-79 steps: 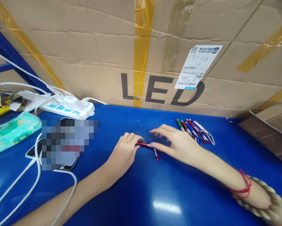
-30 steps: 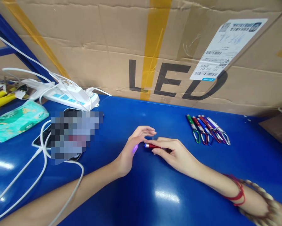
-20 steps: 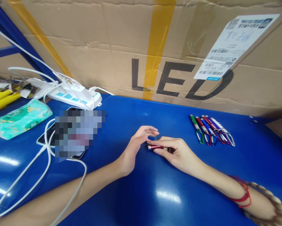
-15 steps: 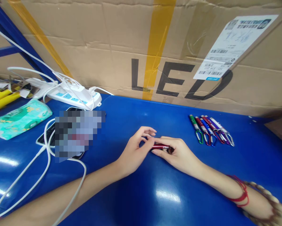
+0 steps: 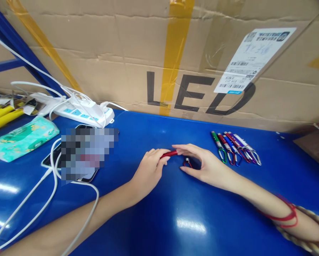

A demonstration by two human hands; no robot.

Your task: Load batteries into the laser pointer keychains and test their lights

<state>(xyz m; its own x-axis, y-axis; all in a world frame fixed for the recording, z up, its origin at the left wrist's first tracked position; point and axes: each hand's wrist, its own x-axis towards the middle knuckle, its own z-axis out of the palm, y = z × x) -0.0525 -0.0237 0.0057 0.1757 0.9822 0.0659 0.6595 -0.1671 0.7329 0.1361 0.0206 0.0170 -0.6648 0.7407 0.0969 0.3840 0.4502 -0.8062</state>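
red metal penlight (image 5: 170, 154) sits over the blue table (image 5: 159, 217) in the left hand (image 5: 149, 172), whose fingers are closed on its left part. its long axis runs crosswise, the free end pointing at the right hand (image 5: 215, 169), which is nearest that end. right thumb and fingers stand wide apart; a fingertip meets or nearly meets the free end, i cannot tell which. a silver cap with red clip (image 5: 187, 161) shows in that gap, its attachment unclear. carabiner penlights (image 5: 230, 140) lie farther right.
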